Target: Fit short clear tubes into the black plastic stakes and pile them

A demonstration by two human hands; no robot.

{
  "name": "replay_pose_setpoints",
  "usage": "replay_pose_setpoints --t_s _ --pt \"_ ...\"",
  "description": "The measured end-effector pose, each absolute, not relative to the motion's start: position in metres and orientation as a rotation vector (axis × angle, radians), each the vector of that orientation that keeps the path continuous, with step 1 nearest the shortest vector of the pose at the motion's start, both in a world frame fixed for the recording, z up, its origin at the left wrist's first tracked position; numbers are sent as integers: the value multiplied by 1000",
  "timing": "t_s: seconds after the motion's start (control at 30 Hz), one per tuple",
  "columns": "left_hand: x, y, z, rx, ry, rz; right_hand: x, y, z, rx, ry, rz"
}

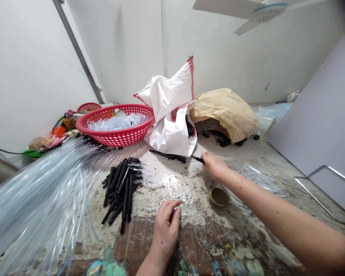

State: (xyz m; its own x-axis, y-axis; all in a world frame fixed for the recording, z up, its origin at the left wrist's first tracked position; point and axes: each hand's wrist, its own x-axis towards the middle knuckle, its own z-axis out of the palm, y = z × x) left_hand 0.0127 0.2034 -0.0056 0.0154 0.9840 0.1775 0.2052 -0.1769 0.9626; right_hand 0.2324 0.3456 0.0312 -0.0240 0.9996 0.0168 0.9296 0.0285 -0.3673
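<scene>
My right hand (214,165) reaches out to the right of centre. Its fingers are closed on a short black rod-like piece (198,158), whose tip points left. Just beyond that tip lie a few black slender pieces (169,155) by the white sack. Near the front, my left hand (167,220) rests over the worn tabletop (178,191); its fingers are loosely bent, the thumb and forefinger stand slightly apart, and nothing shows between them. To its left is a pile of black tube-shaped pieces (123,189) with thin clear tubes attached.
Long clear plastic tubes (45,184) cover the left side. Behind stand a red basket (117,136) of clear pieces, a white sack (169,126) and a brown paper bag (226,111). A small round bowl (219,197) sits below my right forearm. A metal wire frame (310,195) is at right.
</scene>
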Motion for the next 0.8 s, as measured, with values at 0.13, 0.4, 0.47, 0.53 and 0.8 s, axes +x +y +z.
replay_pose_setpoints --t_s 0.13,0.4,0.47,0.53,0.8 --pt "11 202 -8 1387 1273 1230 241 319 52 -1864 -1841 535" --pt "28 190 1 1021 1018 1109 204 210 73 -1164 -1192 1432" --pt "36 188 5 879 896 1178 194 192 72 -1150 -1260 1400" --pt "43 187 10 739 830 1247 187 178 67 -1154 -1364 1344" --pt "37 187 20 491 844 1295 201 148 45 -1288 -1596 1380"
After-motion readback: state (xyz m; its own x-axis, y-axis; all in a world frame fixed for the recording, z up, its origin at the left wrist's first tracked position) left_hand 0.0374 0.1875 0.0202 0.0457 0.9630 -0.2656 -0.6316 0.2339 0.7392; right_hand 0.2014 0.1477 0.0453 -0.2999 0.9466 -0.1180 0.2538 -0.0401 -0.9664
